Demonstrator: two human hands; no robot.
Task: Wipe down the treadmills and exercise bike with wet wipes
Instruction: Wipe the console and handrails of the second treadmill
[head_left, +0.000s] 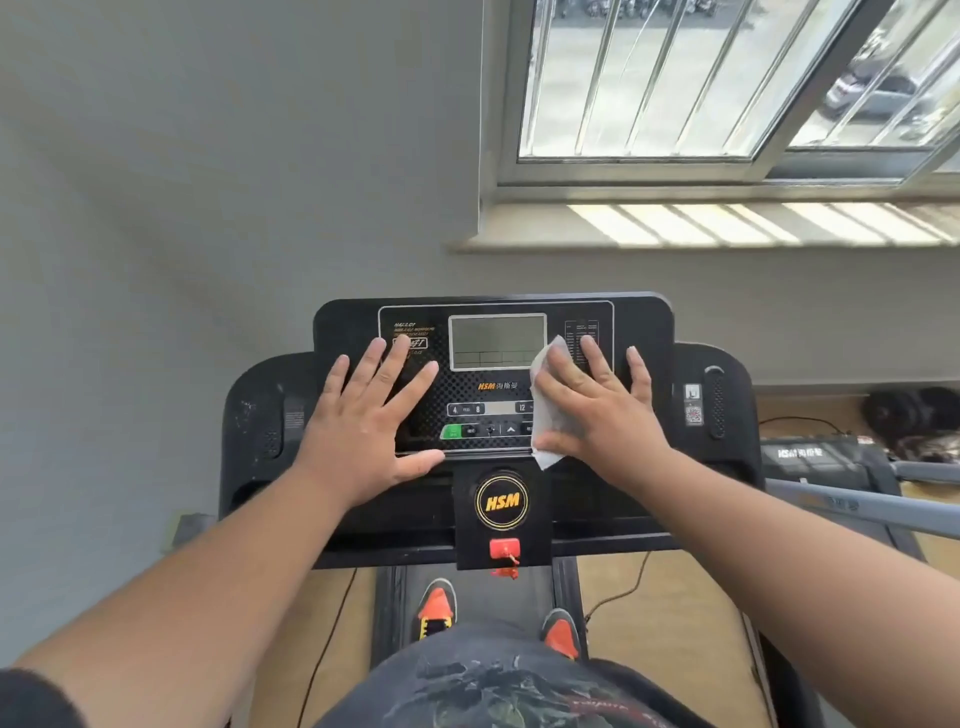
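Note:
I stand on a black treadmill whose console faces me, with a grey screen in its middle. My left hand lies flat on the console's left side, fingers spread, holding nothing. My right hand presses a white wet wipe flat against the console's right side, just right of the screen. The wipe sticks out under my palm toward the console's lower edge. A round HSM badge and a red safety key sit below the console.
A grey wall stands behind the console, with a barred window and sill at upper right. A second treadmill and its grey rail lie to the right. Cables run over the wooden floor. My orange shoes rest on the belt.

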